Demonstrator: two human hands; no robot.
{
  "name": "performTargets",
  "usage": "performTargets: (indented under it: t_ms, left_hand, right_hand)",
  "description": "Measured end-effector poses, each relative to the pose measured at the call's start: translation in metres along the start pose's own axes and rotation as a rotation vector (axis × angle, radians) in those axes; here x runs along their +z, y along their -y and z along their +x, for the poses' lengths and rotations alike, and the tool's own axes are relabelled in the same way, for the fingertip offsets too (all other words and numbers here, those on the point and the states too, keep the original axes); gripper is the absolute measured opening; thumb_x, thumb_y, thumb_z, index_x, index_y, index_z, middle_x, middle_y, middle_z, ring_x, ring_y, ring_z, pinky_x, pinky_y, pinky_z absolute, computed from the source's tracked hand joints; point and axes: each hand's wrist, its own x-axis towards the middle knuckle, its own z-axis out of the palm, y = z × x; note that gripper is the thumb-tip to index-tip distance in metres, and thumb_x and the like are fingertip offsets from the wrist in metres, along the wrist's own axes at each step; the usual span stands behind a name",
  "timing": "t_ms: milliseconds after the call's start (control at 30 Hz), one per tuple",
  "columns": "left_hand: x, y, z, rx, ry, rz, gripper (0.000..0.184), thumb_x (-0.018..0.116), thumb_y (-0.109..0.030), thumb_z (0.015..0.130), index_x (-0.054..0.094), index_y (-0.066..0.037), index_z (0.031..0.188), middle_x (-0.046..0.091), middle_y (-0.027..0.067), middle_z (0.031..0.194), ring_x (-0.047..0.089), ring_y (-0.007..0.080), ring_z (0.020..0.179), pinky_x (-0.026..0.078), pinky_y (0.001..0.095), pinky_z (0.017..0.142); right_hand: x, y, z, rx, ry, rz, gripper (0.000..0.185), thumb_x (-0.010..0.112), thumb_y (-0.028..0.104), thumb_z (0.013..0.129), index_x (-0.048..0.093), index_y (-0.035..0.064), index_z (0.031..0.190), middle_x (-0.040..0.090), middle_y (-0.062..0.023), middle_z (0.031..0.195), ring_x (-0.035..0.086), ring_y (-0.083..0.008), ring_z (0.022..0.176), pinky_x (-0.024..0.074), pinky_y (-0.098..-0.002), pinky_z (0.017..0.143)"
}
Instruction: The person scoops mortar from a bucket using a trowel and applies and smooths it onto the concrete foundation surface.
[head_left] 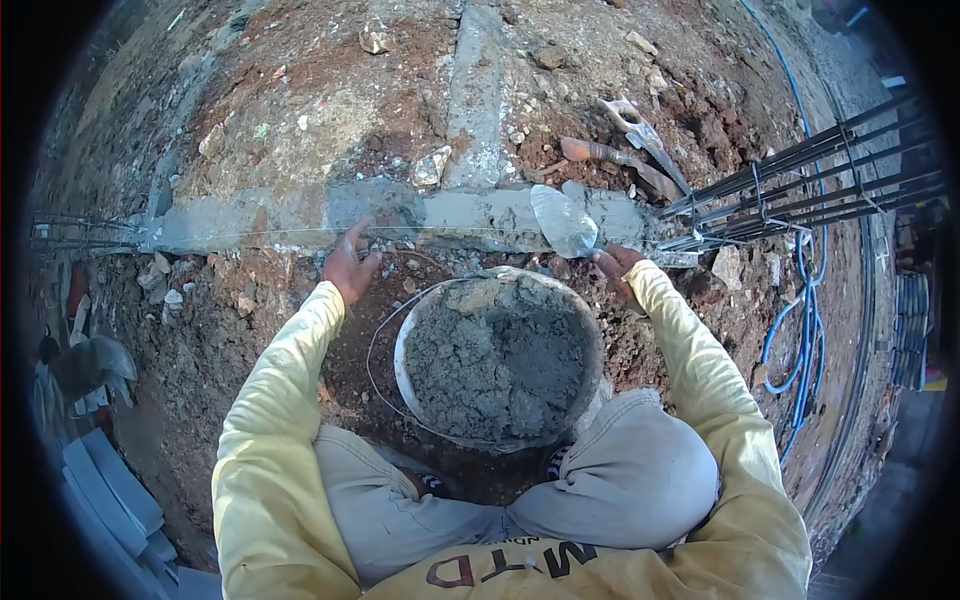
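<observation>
My right hand (618, 272) is closed around the handle of a pointed trowel (564, 222). The trowel's blade lies over the right part of a grey concrete beam (470, 212). My left hand (350, 268) is at the beam's near edge, its fingers apart and holding nothing. A thin string line (290, 231) runs along the beam, close to my left fingertips. Between my arms stands a round bucket (400, 365) filled with wet grey mortar (490, 360). Its wire handle (371, 370) hangs out to the left.
Rebar (800, 190) juts from the beam's right end, with more rebar (85, 232) at the left. A handsaw (645, 135) and a tool with an orange-brown handle (590, 150) lie beyond the beam. A blue hose (800, 340) coils at right. Stones and rough soil surround everything.
</observation>
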Motion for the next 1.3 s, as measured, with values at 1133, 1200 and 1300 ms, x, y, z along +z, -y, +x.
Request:
performTargets:
  t_ms: [1133, 1200, 1300]
  left_hand:
    - [-0.003, -0.034, 0.01, -0.02, -0.091, -0.062, 0.051, 0.063, -0.028, 0.089, 0.05, -0.013, 0.136, 0.069, 0.0104, 0.091, 0.066, 0.028, 0.086, 0.05, 0.0385, 0.083]
    - [-0.001, -0.034, 0.012, -0.007, -0.086, -0.042, 0.052, 0.063, -0.029, 0.089, 0.05, -0.012, 0.136, 0.069, 0.0103, 0.092, 0.066, 0.028, 0.087, 0.05, 0.0383, 0.084]
    - [-0.002, -0.044, 0.012, 0.008, -0.07, -0.042, 0.051, 0.063, -0.029, 0.089, 0.051, -0.012, 0.136, 0.069, 0.0099, 0.093, 0.066, 0.0275, 0.087, 0.05, 0.038, 0.084]
  right_hand:
    - [0.007, 0.108, -0.2, -0.914, -0.386, -1.522, 0.027, 0.065, 0.021, 0.072, 0.062, 0.0041, 0.092, 0.05, -0.007, 0.072, 0.057, -0.0211, 0.054, 0.039, -0.0423, 0.043]
    - [0.022, 0.112, -0.193, -0.828, -0.377, -1.623, 0.032, 0.063, 0.018, 0.078, 0.06, 0.0009, 0.104, 0.053, -0.0087, 0.076, 0.061, -0.0231, 0.057, 0.0452, -0.0406, 0.044]
    - [0.067, 0.072, -0.154, -0.75, -0.25, -1.808, 0.03, 0.063, 0.016, 0.076, 0.061, 0.0025, 0.102, 0.057, -0.0105, 0.073, 0.062, -0.0252, 0.059, 0.049, -0.0425, 0.048]
